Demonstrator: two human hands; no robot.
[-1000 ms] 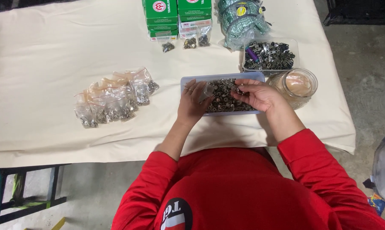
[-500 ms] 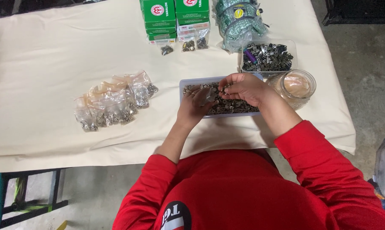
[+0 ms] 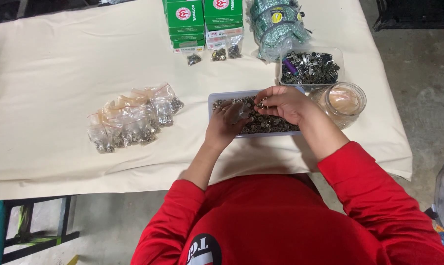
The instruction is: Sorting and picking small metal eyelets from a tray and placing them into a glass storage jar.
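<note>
A shallow white tray (image 3: 213, 99) full of small dark metal parts (image 3: 273, 125) lies on the cream-covered table (image 3: 60, 73) in front of me. My left hand (image 3: 226, 125) rests over the tray's left half and holds a small clear plastic bag. My right hand (image 3: 281, 102) hovers over the middle of the tray, fingertips pinched on a few small metal parts beside the bag's mouth. Both sleeves are red.
A heap of filled small clear bags (image 3: 131, 118) lies to the left. Green boxes (image 3: 202, 19), green-wrapped rolls (image 3: 276, 22), a second tray of metal parts (image 3: 310, 66) and a clear round jar (image 3: 340, 100) stand at the back right. The table's edge drops off at the right.
My right hand has moved left and up over the tray toward my left hand, pinching parts. My left hand has stayed on the tray with the bag.
</note>
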